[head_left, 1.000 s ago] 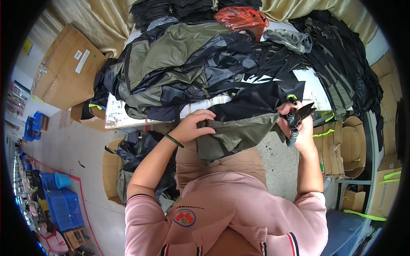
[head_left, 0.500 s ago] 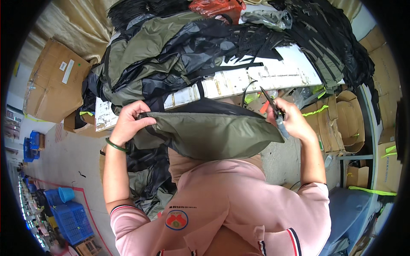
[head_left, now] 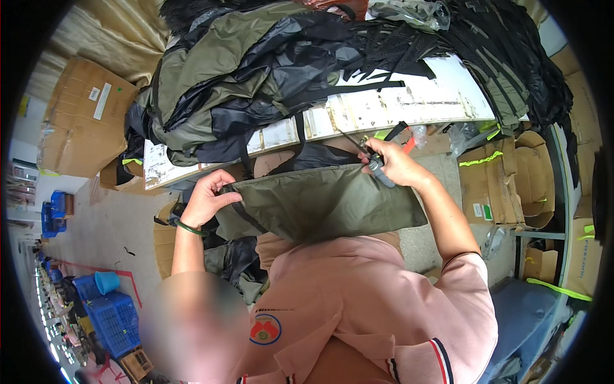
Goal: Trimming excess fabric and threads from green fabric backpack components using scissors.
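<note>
An olive-green fabric piece (head_left: 320, 205) with a dark strip near its left end hangs across my lap, its top edge stretched sideways. My left hand (head_left: 213, 197) is closed on the upper left corner, thumb in front. Over the top edge, right of the middle, my right hand (head_left: 398, 164) is closed round a pair of scissors (head_left: 382, 174) with grey handles. Their dark, thin blades point up and to the left, toward the table edge. Whether these fingers also pinch the fabric is hard to see. Black fabric (head_left: 313, 157) shows behind the olive piece.
Ahead stands a white, stained table (head_left: 384, 105) heaped with olive and black fabric (head_left: 256, 70) and black straps. A cardboard box (head_left: 86, 115) stands at the left, open cartons (head_left: 502, 179) at the right. Blue crates (head_left: 112, 320) sit on the floor, lower left.
My right hand has moved left with the scissors, from the fabric's right end toward its middle. The right end of the fabric now hangs down. My left hand keeps its corner.
</note>
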### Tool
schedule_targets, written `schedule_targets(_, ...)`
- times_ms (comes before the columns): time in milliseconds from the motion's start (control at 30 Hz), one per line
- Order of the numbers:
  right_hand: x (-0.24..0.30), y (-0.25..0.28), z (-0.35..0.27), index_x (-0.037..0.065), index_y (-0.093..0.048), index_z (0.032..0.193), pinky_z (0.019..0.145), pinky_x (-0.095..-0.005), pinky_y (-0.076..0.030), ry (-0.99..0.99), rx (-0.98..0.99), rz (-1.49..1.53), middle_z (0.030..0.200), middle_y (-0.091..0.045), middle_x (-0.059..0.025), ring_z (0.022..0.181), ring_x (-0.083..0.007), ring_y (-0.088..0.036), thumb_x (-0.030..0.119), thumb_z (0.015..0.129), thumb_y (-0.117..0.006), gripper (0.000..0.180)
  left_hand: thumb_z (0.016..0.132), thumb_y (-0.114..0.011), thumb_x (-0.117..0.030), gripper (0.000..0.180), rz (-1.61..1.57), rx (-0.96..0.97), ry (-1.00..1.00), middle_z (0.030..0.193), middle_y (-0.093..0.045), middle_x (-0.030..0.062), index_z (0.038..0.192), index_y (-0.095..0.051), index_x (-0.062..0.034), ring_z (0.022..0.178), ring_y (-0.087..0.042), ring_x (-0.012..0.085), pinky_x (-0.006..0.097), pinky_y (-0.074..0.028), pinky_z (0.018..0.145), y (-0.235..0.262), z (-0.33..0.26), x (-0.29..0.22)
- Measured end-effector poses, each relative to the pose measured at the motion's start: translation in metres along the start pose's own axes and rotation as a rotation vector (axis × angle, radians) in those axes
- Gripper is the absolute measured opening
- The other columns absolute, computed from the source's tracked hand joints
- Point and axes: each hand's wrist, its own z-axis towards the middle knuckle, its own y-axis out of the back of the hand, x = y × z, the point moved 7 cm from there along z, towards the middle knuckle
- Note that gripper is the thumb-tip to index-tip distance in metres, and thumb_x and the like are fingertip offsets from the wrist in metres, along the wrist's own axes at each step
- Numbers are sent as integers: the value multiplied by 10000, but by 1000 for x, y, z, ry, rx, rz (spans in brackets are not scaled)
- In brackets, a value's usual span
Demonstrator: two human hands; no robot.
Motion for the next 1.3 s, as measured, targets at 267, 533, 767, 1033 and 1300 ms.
schedule_targets(267, -21, 10, -25, 15, -547, 972, 761, -255, -496, -83, 71, 265, 875, -607, -36, 820, -95, -584, -42, 802, -635, 199, 782, -716, 59, 228, 9, 8, 140, 855, -607, -51, 921, -566, -41, 786, -532, 16, 183, -448, 710, 0, 14, 52)
schedule_targets(533, -28, 17, -37, 16, -548, 971, 761, -255, -492, -192, 53, 248, 880, -591, -21, 832, -96, -581, -49, 795, -637, 208, 719, -786, -134, 290, 701, -154, -242, 925, -625, 68, 917, -596, -41, 909, -587, 217, 318, -467, 787, -32, 38, -3)
schedule_targets(767, 14, 5, -43, 21, -554, 984, 759, -242, -483, -132, 30, 311, 891, -590, -14, 825, -81, -572, -45, 784, -663, 237, 748, -751, -294, 393, 471, 179, -651, 1068, -584, 128, 1034, -606, -65, 1008, -533, 328, 393, -432, 877, -202, 85, -49)
schedule_targets(1033, 48, 44, -77, 39, -560, 826, 668, -394, -422, -36, 28, -579, 695, -573, -109, 705, -299, -589, 418, 623, -814, 500, 754, -747, -95, 202, -137, 492, -207, 766, -623, 55, 859, -606, 4, 719, -551, 99, 266, -454, 662, -257, 104, 9)
schedule_targets(1300, 43, 64, -93, 58, -528, 775, 707, -409, -406, -86, 169, -908, 655, -565, -119, 727, -321, -594, 380, 613, -770, 434, 767, -737, -76, 177, -131, 470, -205, 733, -608, 37, 828, -597, 14, 689, -516, 69, 253, -439, 631, -255, 105, 10)
